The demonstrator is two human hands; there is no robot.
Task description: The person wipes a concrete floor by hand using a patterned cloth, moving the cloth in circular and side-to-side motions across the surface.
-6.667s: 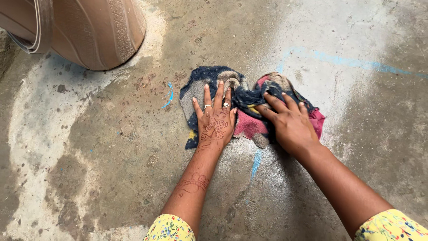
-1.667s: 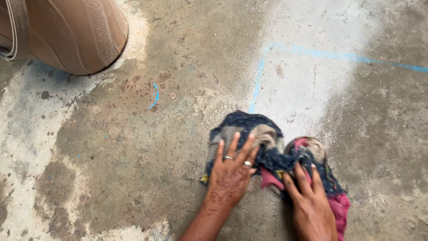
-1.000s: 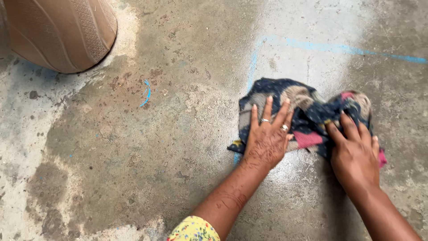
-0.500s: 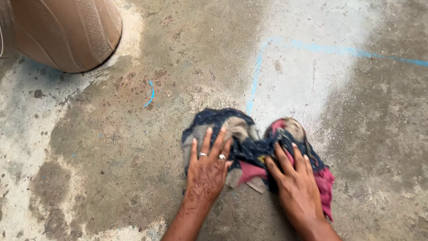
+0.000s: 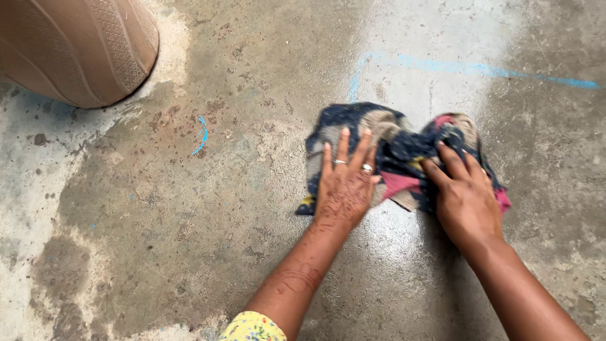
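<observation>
Upper left of frame: brown tub (image 5: 76, 47), ribbed plastic with a patterned band, standing on the floor (image 5: 189, 240); only its lower side shows.

Left of centre: floor of bare concrete, stained dark and light in patches. A small blue curl (image 5: 201, 134) lies on it, apart from the tub and well left of the cloth.

Lower centre: yellow flowered sleeve (image 5: 252, 328) at the bottom edge, forearm with brown drawn patterns running up and right from it.

Centre: left hand (image 5: 344, 186), palm down, fingers spread and flat on the left part of the cloth (image 5: 398, 158); 2 rings (image 5: 367, 168) on the fingers. Grip: apart, pressing and not closed round anything.

Centre to right of centre: cloth, 1 crumpled rag in dark blue, grey-brown and pink, bunched on the floor under both hands, in the upper middle of the frame. The floor just below it looks wet and shiny.

Right of centre: right hand (image 5: 466, 199), palm down on the right part of the cloth, fingers a little bent and pressing into the folds. Grip: apart, not clenched on the cloth.

Upper right: a pale blue line (image 5: 480, 68) runs across the floor above the cloth, with a short branch down toward it.
</observation>
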